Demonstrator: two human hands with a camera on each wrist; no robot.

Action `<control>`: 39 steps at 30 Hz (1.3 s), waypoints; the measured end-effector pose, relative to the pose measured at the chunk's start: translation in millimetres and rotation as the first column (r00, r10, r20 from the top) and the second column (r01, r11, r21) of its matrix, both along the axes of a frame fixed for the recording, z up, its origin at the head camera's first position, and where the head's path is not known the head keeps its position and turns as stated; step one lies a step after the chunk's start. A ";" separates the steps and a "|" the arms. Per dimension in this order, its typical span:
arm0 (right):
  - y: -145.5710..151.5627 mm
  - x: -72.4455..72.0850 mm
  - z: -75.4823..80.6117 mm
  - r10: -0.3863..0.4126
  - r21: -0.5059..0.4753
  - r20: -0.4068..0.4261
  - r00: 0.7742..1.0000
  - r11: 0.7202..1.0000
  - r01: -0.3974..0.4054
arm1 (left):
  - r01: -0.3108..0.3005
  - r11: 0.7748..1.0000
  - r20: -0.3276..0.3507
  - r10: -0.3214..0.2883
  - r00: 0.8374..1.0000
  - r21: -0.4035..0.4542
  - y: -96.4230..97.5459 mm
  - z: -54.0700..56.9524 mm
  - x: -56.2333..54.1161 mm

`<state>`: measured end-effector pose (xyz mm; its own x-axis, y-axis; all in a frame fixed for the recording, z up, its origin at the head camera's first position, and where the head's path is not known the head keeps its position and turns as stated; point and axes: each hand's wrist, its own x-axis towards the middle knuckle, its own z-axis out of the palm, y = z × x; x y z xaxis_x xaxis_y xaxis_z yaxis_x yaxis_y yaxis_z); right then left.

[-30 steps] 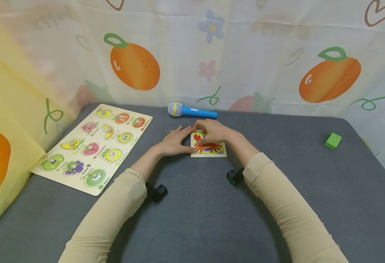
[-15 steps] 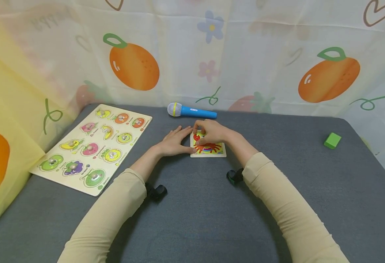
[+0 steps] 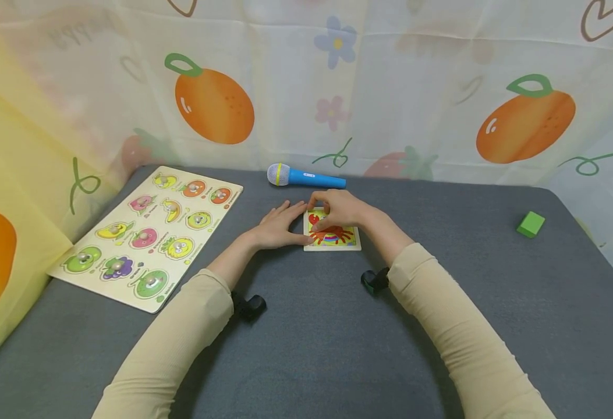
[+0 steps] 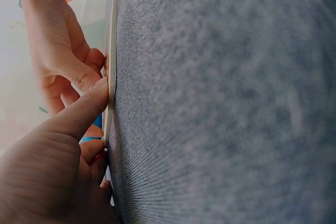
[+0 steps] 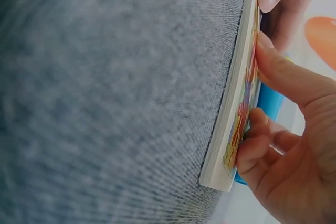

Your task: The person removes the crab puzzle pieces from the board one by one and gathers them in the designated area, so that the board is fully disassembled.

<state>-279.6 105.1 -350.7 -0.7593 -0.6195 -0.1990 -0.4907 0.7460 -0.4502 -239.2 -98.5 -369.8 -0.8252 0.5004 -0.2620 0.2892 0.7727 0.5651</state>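
Note:
A small square wooden crab puzzle (image 3: 345, 238), yellow with a red crab and a rainbow patch, lies flat at the middle of the table. My left hand (image 3: 277, 228) rests at its left side, fingers spread straight and the thumb on the near left corner. In the left wrist view that thumb (image 4: 94, 98) presses the puzzle's edge. My right hand (image 3: 340, 209) bends over the far left part, thumb and index finger pinching there. The right wrist view shows the right thumb (image 5: 283, 74) on the picture and curled fingers along the far side, the index finger mostly hidden.
Behind the hands lies a blue toy microphone (image 3: 311, 177) with a grey head. A large fruit peg board (image 3: 123, 294) lies at the left, near the left forearm. A green block (image 3: 530, 224) sits far right. A printed curtain (image 3: 390, 75) hangs along the table's back edge.

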 end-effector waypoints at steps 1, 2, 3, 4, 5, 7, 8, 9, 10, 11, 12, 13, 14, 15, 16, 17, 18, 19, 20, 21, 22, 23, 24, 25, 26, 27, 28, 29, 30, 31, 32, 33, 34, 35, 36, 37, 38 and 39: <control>0.3 -0.2 0.0 0.003 0.006 0.001 1.000 1.000 -0.003 | 0.001 1.000 0.000 -0.001 1.000 0.000 0.2 0.0 0.0; 0.6 -0.3 0.1 0.006 0.016 0.000 1.000 1.000 -0.006 | 0.002 1.000 0.000 -0.002 1.000 0.000 0.4 -0.2 -0.1; 0.8 -0.4 0.3 0.008 0.023 0.002 1.000 1.000 -0.008 | 0.004 1.000 0.000 -0.004 1.000 0.000 0.5 -0.5 -0.2; 0.9 -0.5 0.5 0.007 0.029 0.005 1.000 1.000 -0.008 | 0.005 1.000 0.000 -0.005 1.000 0.000 0.6 -0.8 -0.3; 0.9 -0.2 0.8 0.005 0.033 0.010 1.000 0.999 -0.005 | 0.006 1.000 -0.002 -0.006 1.000 0.000 0.6 -1.0 -0.5; 0.5 -0.1 1.1 0.007 0.036 0.012 1.000 0.999 -0.008 | 0.008 1.000 -0.006 -0.008 1.000 0.001 0.5 -1.2 -0.5; 0.2 0.1 1.3 0.010 0.036 0.012 1.000 0.999 -0.010 | 0.009 1.000 -0.008 -0.009 1.000 0.003 0.4 -1.3 -0.5; -0.2 0.1 1.4 0.013 0.035 0.011 1.000 0.999 -0.013 | 0.008 1.000 -0.010 -0.008 1.000 0.003 0.2 -1.4 -0.5; -0.6 0.1 1.3 0.016 0.035 0.009 1.000 0.999 -0.017 | 0.008 1.000 -0.012 -0.008 1.000 0.004 0.0 -1.4 -0.4; -1.1 0.2 1.2 0.021 0.037 0.007 1.000 0.999 -0.021 | 0.008 1.000 -0.014 -0.008 1.000 0.004 -0.1 -1.4 -0.3; -1.5 0.2 1.1 0.023 0.039 0.006 1.000 0.999 -0.023 | 0.008 1.000 -0.014 -0.008 1.000 0.004 -0.3 -1.6 -0.3; -2.0 0.2 1.0 0.025 0.042 0.004 1.000 0.999 -0.025 | 0.008 1.000 -0.014 -0.008 1.000 0.005 -0.4 -1.8 -0.3; -2.2 0.1 0.9 0.025 0.046 0.003 1.000 0.999 -0.025 | 0.008 1.000 -0.015 -0.007 1.000 0.005 -0.5 -2.0 -0.3; -2.4 0.0 0.8 0.025 0.051 0.002 1.000 0.998 -0.025 | 0.007 1.000 -0.015 -0.006 1.000 0.005 -0.7 -2.2 -0.3; -2.7 -0.1 0.6 0.023 0.054 0.003 1.000 0.998 -0.024 | 0.007 1.000 -0.016 -0.007 1.000 0.007 -0.6 -2.3 -0.3; -2.9 -0.2 0.5 0.022 0.057 0.004 1.000 0.998 -0.022 | 0.008 1.000 -0.016 -0.008 1.000 0.007 -0.5 -2.5 -0.5; -3.1 -0.3 0.4 0.020 0.058 0.005 1.000 0.998 -0.020 | 0.008 1.000 -0.017 -0.008 1.000 0.008 -0.4 -2.6 -0.6; -3.2 -0.4 0.3 0.020 0.061 0.003 1.000 0.998 -0.020 | 0.009 1.000 -0.018 -0.008 1.000 0.010 -0.4 -2.5 -0.6; -3.3 -0.6 0.3 0.019 0.064 0.003 1.000 0.998 -0.019 | 0.009 1.000 -0.019 -0.009 1.000 0.011 -0.3 -2.5 -0.7; -3.5 -0.6 0.5 0.017 0.065 0.004 1.000 0.998 -0.018 | 0.010 1.000 -0.019 -0.009 1.000 0.012 -0.2 -2.5 -0.8; -3.5 -0.7 0.5 0.017 0.066 0.003 1.000 0.998 -0.018 | 0.011 1.000 -0.020 -0.011 1.000 0.012 -0.1 -2.5 -1.0; -3.5 -0.9 0.4 0.019 0.067 0.002 1.000 0.998 -0.019 | 0.012 1.000 -0.020 -0.012 1.000 0.014 -0.2 -2.6 -1.2; -3.5 -1.1 0.3 0.020 0.069 -0.002 1.000 0.997 -0.020 | 0.012 1.000 -0.020 -0.012 1.000 0.015 -0.3 -2.7 -1.4; -3.4 -1.2 0.2 0.022 0.070 -0.004 1.000 0.997 -0.022 | 0.012 1.000 -0.019 -0.011 1.000 0.016 -0.5 -2.8 -1.6; -3.4 -1.2 0.1 0.024 0.071 -0.005 1.000 0.997 -0.023 | 0.012 1.000 -0.018 -0.011 1.000 0.017 -0.7 -2.9 -1.8; -3.2 -1.0 0.1 0.025 0.070 -0.006 1.000 0.997 -0.024 | 0.012 1.000 -0.018 -0.011 1.000 0.018 -1.0 -2.9 -1.8; -2.9 -1.0 0.0 0.026 0.071 -0.008 1.000 0.997 -0.026 | 0.012 1.000 -0.017 -0.012 1.000 0.019 -1.2 -2.8 -1.7; -2.5 -1.0 -0.1 0.025 0.068 -0.007 1.000 0.997 -0.025 | 0.012 1.000 -0.015 -0.012 1.000 0.021 -1.4 -2.8 -1.5; -2.0 -0.8 -0.1 0.024 0.064 -0.005 1.000 0.998 -0.023 | 0.012 1.000 -0.014 -0.011 1.000 0.022 -1.6 -2.7 -1.2; -1.3 -0.5 0.0 0.022 0.058 -0.002 1.000 0.998 -0.022 | 0.011 1.000 -0.012 -0.011 1.000 0.023 -1.8 -2.7 -1.0; -0.6 -0.4 0.1 0.020 0.051 0.000 1.000 0.998 -0.020 | 0.011 1.000 -0.010 -0.011 1.000 0.024 -1.8 -2.6 -0.7; 0.2 -0.3 0.0 0.017 0.044 0.002 1.000 0.999 -0.017 | 0.010 1.000 -0.008 -0.009 1.000 0.023 -1.8 -2.6 -0.5; 1.2 -0.5 -0.2 0.016 0.038 0.002 1.000 0.999 -0.016 | 0.008 1.000 -0.008 -0.008 1.000 0.023 -1.6 -2.6 -0.4; 2.0 -0.6 -0.3 0.015 0.031 0.003 1.000 0.999 -0.015 | 0.005 1.000 -0.008 -0.005 1.000 0.022 -1.4 -2.7 -0.3; 2.9 -0.6 -0.3 0.011 0.025 0.005 1.000 1.000 -0.011 | 0.004 1.000 -0.009 -0.003 1.000 0.021 -1.3 -2.6 -0.3; 3.6 -0.8 -0.4 0.009 0.022 0.005 1.000 1.000 -0.009 | 0.002 1.000 -0.009 -0.002 1.000 0.019 -1.1 -2.6 -0.2; 4.2 -0.9 -0.5 0.008 0.020 0.002 1.000 1.000 -0.008 | 0.002 1.000 -0.010 -0.001 1.000 0.018 -0.8 -2.4 -0.1; 4.6 -1.3 -0.8 0.007 0.020 0.000 1.000 1.000 -0.007 | 0.001 1.000 -0.011 -0.001 1.000 0.017 -0.7 -2.2 0.0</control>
